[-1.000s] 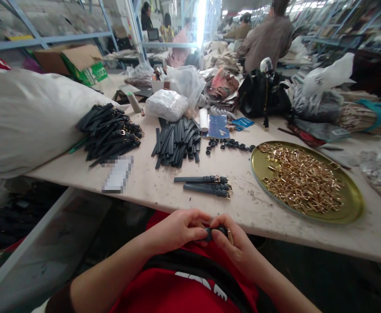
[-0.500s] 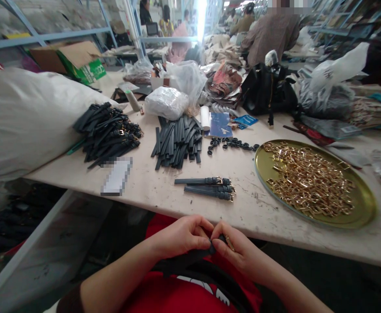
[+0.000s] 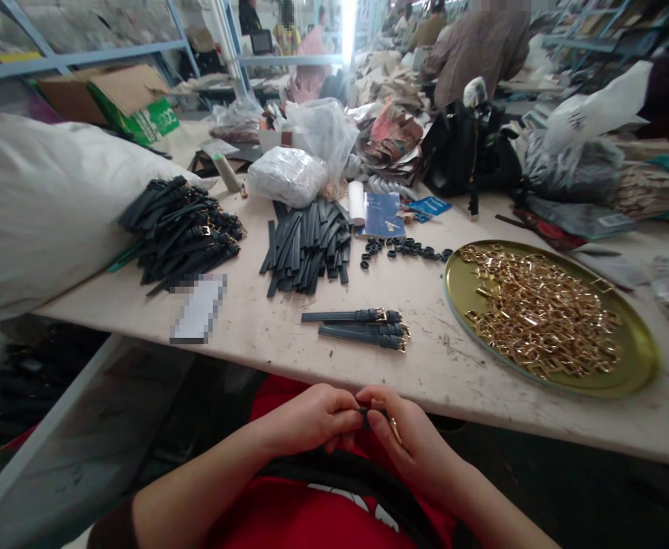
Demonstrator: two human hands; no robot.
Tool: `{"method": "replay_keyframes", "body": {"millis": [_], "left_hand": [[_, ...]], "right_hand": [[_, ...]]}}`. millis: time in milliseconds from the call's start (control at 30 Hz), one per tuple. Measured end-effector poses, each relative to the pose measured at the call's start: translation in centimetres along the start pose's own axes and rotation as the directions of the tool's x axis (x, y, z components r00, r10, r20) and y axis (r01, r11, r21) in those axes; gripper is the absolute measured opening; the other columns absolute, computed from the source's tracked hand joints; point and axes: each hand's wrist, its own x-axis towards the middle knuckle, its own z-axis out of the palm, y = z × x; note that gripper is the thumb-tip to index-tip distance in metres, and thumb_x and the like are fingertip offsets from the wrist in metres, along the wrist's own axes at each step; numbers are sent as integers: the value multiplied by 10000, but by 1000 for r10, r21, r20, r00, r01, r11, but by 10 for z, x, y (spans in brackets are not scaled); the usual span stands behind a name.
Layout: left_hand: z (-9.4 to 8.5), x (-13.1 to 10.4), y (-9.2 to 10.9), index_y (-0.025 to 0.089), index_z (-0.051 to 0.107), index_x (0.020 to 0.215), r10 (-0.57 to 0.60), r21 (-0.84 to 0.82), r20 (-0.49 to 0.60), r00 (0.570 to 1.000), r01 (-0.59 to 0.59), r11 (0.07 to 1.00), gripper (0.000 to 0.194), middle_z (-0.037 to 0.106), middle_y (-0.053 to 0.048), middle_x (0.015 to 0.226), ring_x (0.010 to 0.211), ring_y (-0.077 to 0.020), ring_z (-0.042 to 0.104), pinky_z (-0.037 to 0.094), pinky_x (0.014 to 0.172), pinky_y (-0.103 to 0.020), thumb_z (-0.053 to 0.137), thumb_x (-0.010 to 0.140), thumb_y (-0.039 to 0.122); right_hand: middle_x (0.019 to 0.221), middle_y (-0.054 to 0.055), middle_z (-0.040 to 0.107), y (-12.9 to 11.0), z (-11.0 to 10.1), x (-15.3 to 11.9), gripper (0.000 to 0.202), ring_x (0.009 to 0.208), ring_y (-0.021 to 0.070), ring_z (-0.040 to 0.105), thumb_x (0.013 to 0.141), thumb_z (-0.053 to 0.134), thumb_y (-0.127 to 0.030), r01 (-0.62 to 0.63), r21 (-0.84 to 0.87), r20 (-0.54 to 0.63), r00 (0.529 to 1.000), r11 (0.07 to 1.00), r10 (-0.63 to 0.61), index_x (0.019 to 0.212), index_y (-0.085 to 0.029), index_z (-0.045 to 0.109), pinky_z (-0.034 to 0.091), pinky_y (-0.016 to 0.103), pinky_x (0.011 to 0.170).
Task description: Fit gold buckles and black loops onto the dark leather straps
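My left hand [image 3: 320, 415] and my right hand [image 3: 400, 427] meet in front of my lap, just below the table edge. Between their fingertips a small part of a black strap [image 3: 364, 416] shows; the fingers cover most of it. A gold buckle [image 3: 395, 431] pokes out from my right hand. Both hands are closed on the strap. On the table ahead lie several finished-looking black buckled straps [image 3: 362, 329], side by side. Beyond them is a pile of plain black straps [image 3: 308, 248], with small black loops [image 3: 406, 248] scattered to its right.
A gold tray [image 3: 635, 374] heaped with gold buckles [image 3: 545, 313] stands at the right. Leftward lie a heap of buckled straps [image 3: 182, 232], a white pad-like item [image 3: 200, 309] and a large white sack [image 3: 53, 206]. Plastic bags and a black bag [image 3: 471, 156] line the back.
The hands stay together, their fingers shifted along the strap. The dark length that hung below my left hand no longer shows. The whole view has moved slightly.
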Motion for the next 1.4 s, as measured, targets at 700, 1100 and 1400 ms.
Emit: {"method": "replay_keyframes", "body": {"millis": [700,1100,1400], "left_hand": [[-54,71,16,182,599,828,490,782,-518,701,156,603,214,628,-48,850,807,-172,568,398,709,-253,479,840,359],[-125,162,42,60,585,908,351,701,-651,673,354,620,190,581,-197,925,868,-261,593,443,747,-391,428,822,123],[-105,78,41,83,452,1127,232,369,-674,701,49,928,325,564,-13,700,621,-111,560,451,590,-221,354,830,171]], "right_hand": [[927,118,626,40,-48,86,302,878,242,556,891,349,-320,-180,-632,-450,877,754,-168,862,-155,601,410,360,771],[1144,104,588,73,-34,102,402,1083,256,489,826,497,-391,-33,-751,-362,856,660,-369,1152,-161,543,327,437,963],[1155,128,545,58,-39,84,331,1079,263,476,834,482,-323,73,-409,-589,740,910,-324,1130,-182,523,370,452,913]]}}
